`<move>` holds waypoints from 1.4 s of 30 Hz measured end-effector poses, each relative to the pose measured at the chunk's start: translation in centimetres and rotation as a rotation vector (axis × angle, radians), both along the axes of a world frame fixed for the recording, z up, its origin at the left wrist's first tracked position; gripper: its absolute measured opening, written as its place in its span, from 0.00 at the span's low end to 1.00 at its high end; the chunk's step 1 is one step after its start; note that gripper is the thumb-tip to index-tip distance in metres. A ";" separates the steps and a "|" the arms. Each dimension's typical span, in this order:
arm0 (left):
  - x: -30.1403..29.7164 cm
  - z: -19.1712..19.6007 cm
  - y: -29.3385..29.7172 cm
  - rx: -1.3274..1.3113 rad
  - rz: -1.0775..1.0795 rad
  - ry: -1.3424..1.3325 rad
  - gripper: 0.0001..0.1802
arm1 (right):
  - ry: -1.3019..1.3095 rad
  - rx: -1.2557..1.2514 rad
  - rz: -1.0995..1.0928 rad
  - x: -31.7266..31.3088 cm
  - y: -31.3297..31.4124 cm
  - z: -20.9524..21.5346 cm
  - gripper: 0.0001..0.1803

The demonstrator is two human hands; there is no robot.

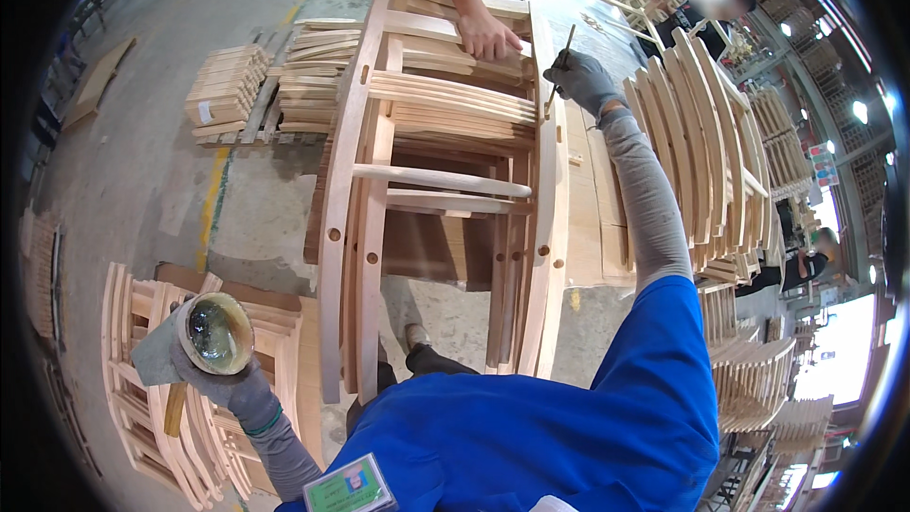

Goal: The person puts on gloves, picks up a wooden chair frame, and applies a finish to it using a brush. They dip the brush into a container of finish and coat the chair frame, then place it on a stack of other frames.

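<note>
In my gloved left hand (227,385), at the lower left, is a cup (243,315) with a cloudy yellowish liquid inside. A grey flap (154,355) and a flat wooden piece (174,410) show beside the cup; how they are held is hidden. My gloved right hand (586,83) grips a thin stick (551,102), its lower end at the right upright of a wooden chair-back frame (442,178). This frame lies on top of similar ones, with round holes and slots in its uprights. Across it, a co-worker's bare hand (488,36) rests on the upper slats.
Stacked wooden slats (230,85) stand on the floor at left. More frames (142,389) lie beneath my left hand. Curved wooden parts (697,147) stand on the cardboard-covered table (597,237) at right. Other people work farther off.
</note>
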State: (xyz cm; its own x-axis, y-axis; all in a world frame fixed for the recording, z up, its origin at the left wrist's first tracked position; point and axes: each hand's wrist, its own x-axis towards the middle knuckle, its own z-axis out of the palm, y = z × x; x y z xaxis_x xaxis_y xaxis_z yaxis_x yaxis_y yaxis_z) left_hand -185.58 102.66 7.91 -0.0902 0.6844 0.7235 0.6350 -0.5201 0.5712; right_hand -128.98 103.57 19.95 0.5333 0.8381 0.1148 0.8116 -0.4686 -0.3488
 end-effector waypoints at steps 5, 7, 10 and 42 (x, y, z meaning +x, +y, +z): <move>-1.2 -1.5 0.0 -0.049 0.005 -0.126 0.46 | 0.006 -0.044 -0.026 0.3 0.7 -1.0 0.13; -1.6 -3.0 0.5 -0.087 -0.103 -0.400 0.46 | 0.056 -0.037 -0.047 0.9 0.4 -1.6 0.13; -0.8 -1.1 0.1 0.005 0.038 0.087 0.46 | 0.004 0.029 -0.041 1.0 0.3 -1.7 0.13; -4.7 0.9 -2.3 0.039 -0.052 -0.046 0.45 | -0.537 0.237 0.501 -3.8 -8.5 -7.1 0.05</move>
State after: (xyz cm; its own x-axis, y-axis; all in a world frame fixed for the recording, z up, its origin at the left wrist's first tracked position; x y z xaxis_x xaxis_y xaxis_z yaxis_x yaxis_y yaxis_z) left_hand -190.30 100.38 8.83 -0.0896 0.6601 0.7458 0.5800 -0.5742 0.5778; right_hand -132.81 95.09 12.85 -0.0828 0.8854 0.4573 0.9935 0.0373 0.1078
